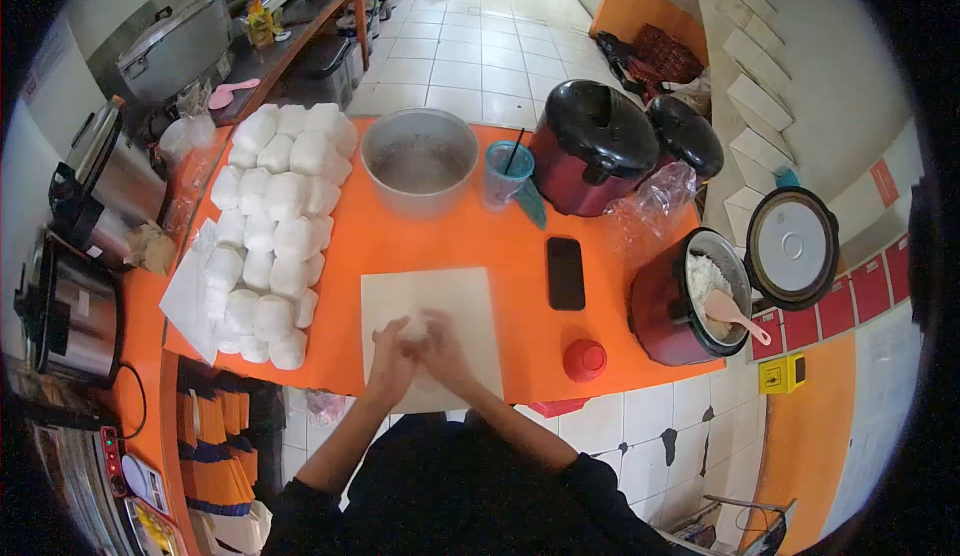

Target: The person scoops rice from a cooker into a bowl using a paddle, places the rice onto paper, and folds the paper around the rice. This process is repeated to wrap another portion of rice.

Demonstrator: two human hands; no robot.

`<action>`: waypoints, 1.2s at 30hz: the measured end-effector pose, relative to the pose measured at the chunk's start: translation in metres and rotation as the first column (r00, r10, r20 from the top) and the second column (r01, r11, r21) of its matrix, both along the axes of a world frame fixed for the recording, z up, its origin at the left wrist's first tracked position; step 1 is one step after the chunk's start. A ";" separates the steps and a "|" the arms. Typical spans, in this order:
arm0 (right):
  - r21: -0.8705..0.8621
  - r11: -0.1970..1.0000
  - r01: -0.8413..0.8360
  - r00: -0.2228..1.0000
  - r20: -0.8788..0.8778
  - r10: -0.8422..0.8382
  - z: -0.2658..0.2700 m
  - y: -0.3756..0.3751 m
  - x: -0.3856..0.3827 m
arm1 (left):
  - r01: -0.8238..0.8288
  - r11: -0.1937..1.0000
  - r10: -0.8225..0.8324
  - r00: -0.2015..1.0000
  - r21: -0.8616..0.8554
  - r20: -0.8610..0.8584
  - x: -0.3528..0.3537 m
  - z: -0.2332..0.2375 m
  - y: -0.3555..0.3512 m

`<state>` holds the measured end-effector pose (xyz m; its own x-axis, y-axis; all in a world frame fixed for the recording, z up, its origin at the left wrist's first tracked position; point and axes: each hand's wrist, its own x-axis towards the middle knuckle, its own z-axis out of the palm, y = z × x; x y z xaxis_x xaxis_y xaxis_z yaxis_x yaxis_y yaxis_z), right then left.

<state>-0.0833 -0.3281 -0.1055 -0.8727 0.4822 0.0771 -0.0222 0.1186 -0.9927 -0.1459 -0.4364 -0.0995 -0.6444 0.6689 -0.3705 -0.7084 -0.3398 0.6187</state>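
Note:
My left hand (393, 354) and my right hand (440, 351) are close together over a pale sheet of paper (470, 301) at the front of the orange table. Their fingers curl toward each other around a small white lump (415, 328), which is mostly hidden. Motion smears the right hand's fingers. Left of the paper, white rounded bundles (258, 231) are piled in rows, with a stack of white sheets (188, 291) beside them. Beyond the paper stands a metal pot (420, 161). At the right, an open rice cooker (665, 306) holds white rice (705, 281) and a pink rice paddle (735, 316).
A black phone (566, 274) and a red-capped container (585, 360) lie right of the paper. Behind them are a blue cup (508, 176), a closed dark red cooker (585, 151) and a clear plastic bag (655, 211). Steel cookers (80, 306) line the left counter.

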 end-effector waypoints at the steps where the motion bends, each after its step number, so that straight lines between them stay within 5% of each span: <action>1: 0.047 0.993 -0.104 0.993 0.069 0.100 -0.016 0.006 -0.004 | -0.077 0.997 0.077 0.996 0.003 0.033 0.013 0.004 -0.003; 3: 0.117 0.942 -0.313 0.934 0.219 0.283 -0.049 0.026 -0.009 | -0.221 0.975 0.224 0.959 -0.040 0.174 0.040 0.024 -0.011; 5: 0.106 0.933 -0.344 0.910 0.284 0.303 -0.033 0.030 -0.001 | -0.298 0.948 0.317 0.908 -0.109 0.276 0.061 0.027 -0.023; 6: 0.101 0.928 -0.360 0.896 0.315 0.313 -0.027 0.033 0.003 | -0.287 0.921 0.298 0.955 -0.265 0.000 0.067 0.020 -0.026; 8: 0.639 0.668 -0.381 0.923 0.225 0.311 -0.028 0.042 0.010 | -0.369 0.764 0.074 0.865 -0.530 -0.496 0.072 0.014 -0.025; 9: 0.836 0.447 -0.319 0.927 0.177 0.330 -0.028 0.045 0.013 | -0.433 0.755 0.027 0.771 -0.492 -0.637 0.070 0.032 -0.020; 12: 0.843 0.460 -0.280 0.929 0.117 0.350 -0.007 0.036 0.034 | -0.434 0.812 -0.327 0.219 -0.391 -0.920 0.040 -0.002 -0.014; 16: 0.802 0.528 -0.278 0.945 0.131 0.298 -0.057 0.022 0.072 | -0.454 0.749 -0.647 -0.342 -0.483 -0.682 0.014 -0.016 -0.004; 18: 0.834 0.506 -0.220 0.960 0.094 0.262 -0.074 0.027 0.077 | -0.468 0.726 -0.671 -0.324 -0.503 -0.667 0.015 -0.020 -0.003; 21: 0.553 0.695 -0.460 0.859 0.475 0.191 -0.040 0.039 0.063 | -0.492 0.738 -0.653 -0.345 -0.462 -0.674 0.019 -0.024 -0.004; 24: 0.857 0.513 -0.038 0.994 0.085 -0.069 -0.033 0.030 0.044 | -0.562 0.698 -0.687 -0.349 -0.445 -0.637 0.019 -0.031 -0.002; 25: 0.846 0.512 -0.145 0.979 0.198 -0.050 -0.027 0.033 0.040 | -0.591 0.670 -0.712 -0.340 -0.449 -0.614 0.019 -0.032 -0.001; 30: 0.726 0.443 -0.526 0.791 0.609 -0.058 0.001 0.024 0.029 | -0.607 0.675 -0.303 0.290 -0.419 -0.908 0.030 -0.006 0.022; 31: 0.717 0.525 -0.458 0.826 0.562 -0.048 -0.014 0.018 0.032 | -0.611 0.688 -0.174 0.385 -0.392 -0.906 0.028 -0.004 0.025; 34: 0.605 0.746 -0.276 0.910 0.414 0.001 -0.052 -0.002 0.048 | -0.649 0.601 -0.143 0.487 -0.466 -0.862 0.030 -0.021 0.019; 36: 0.458 0.867 -0.198 0.954 0.295 0.062 -0.043 -0.007 0.050 | -0.539 0.484 -0.427 0.542 -0.689 -0.724 0.035 -0.027 -0.001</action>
